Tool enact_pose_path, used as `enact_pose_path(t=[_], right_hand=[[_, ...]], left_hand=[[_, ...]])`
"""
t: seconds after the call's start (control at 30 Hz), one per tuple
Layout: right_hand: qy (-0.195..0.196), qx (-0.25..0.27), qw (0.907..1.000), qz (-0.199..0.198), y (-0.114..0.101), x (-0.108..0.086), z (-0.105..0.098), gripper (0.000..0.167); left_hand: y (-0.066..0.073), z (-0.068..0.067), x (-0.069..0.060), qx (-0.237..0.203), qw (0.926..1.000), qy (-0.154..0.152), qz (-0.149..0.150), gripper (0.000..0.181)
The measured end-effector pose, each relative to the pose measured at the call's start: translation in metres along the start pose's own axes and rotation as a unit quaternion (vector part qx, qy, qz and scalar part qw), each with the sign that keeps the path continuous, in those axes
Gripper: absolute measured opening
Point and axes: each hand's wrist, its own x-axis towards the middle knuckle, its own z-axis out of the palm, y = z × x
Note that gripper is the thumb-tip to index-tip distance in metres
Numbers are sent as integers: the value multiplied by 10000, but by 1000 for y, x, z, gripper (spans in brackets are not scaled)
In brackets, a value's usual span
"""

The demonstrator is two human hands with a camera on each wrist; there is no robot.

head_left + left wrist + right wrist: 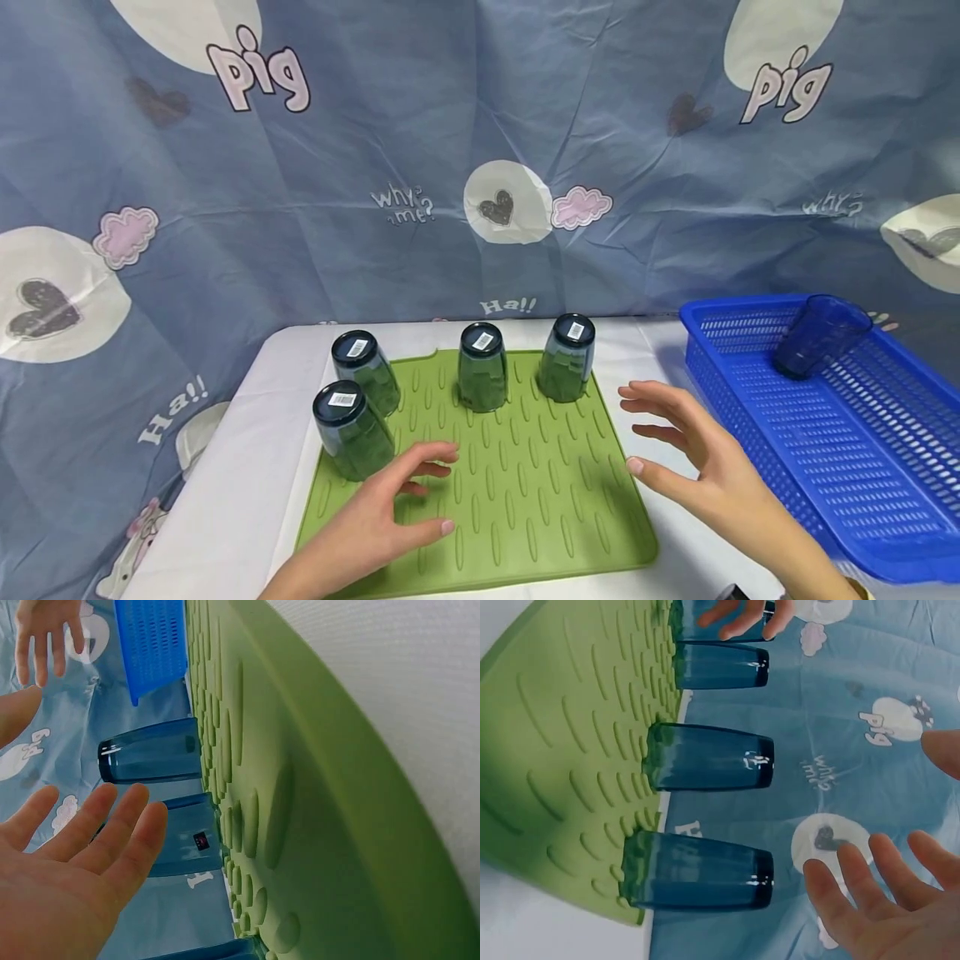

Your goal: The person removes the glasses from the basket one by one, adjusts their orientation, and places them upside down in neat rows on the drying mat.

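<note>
Several blue glasses stand upside down on a green drying mat. Two are at its left side, a near glass and a far glass. Along the back edge are a middle glass and a right glass. My left hand hovers over the mat's front left, just right of the near glass, fingers loosely bent and holding nothing. Off the mat's right edge, my right hand is in the air with fingers spread and nothing in it. Another glass leans in a blue basket.
The blue plastic basket stands on the right of the white-covered table, beside the mat. A blue printed cloth hangs behind the table and down its left side.
</note>
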Motion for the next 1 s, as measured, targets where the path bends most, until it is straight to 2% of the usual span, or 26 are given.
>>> enact_pose_path(t=[0.27, 0.57, 0.67, 0.87, 1.0], right_hand=[[-122, -597, 9977, 281, -13, -9, -13, 71], [-239, -1247, 9918, 142, -25, -13, -33, 75], [-277, -1495, 9884, -40, -27, -12, -41, 77], [-349, -1925, 9806, -80, -30, -9, -59, 82], [-367, -2160, 9757, -64, -29, -3, -71, 82]], left_hand=[[-2, 1, -1, 0, 10000, -24, 20, 60], [-3, 1, 1, -47, 9999, -110, 19, 60], [-3, 0, 1, -171, 9997, -158, 52, 60], [-4, -1, 1, -394, 9989, -186, 192, 59], [-5, -1, 0, -437, 9988, -213, 109, 59]])
